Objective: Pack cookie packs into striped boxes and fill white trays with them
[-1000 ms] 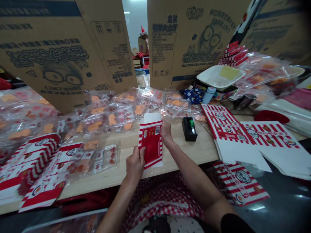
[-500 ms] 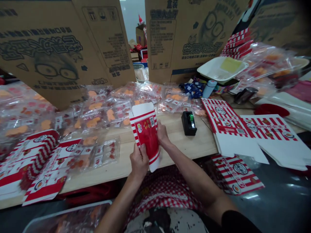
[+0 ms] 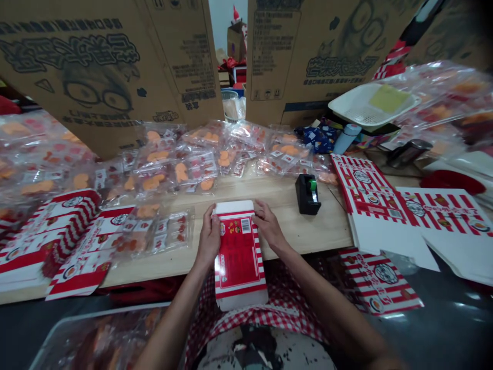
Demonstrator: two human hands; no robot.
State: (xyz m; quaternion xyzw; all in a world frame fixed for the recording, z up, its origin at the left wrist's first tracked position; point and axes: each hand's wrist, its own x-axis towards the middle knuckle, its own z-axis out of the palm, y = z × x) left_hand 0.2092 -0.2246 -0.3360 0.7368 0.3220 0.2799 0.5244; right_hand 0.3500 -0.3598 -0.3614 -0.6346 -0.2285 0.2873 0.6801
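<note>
A red and white striped cardboard box [image 3: 239,257] lies between my hands at the table's front edge, its lower end close to the checked apron. My left hand [image 3: 210,234] grips its upper left side, with the thumb along the edge. At the upper right corner, my right hand [image 3: 268,223] has its fingers closed around the side of the box. A barcode and print show on the upward face. The white far end of the box looks folded over. Nearest on the right stands a black tape dispenser [image 3: 308,194] with green tape.
Clear bags [image 3: 154,180] with orange pieces heap along the back and left. Striped flat cartons are stacked at left [image 3: 50,231] and right [image 3: 365,190]. A white basket [image 3: 346,105], a blue bottle [image 3: 348,137] and large cardboard boxes [image 3: 173,61] stand behind.
The box has come down toward my body and now lies flatter and straighter. Its top flap, raised before, appears folded over. My hands have shifted to its upper sides.
</note>
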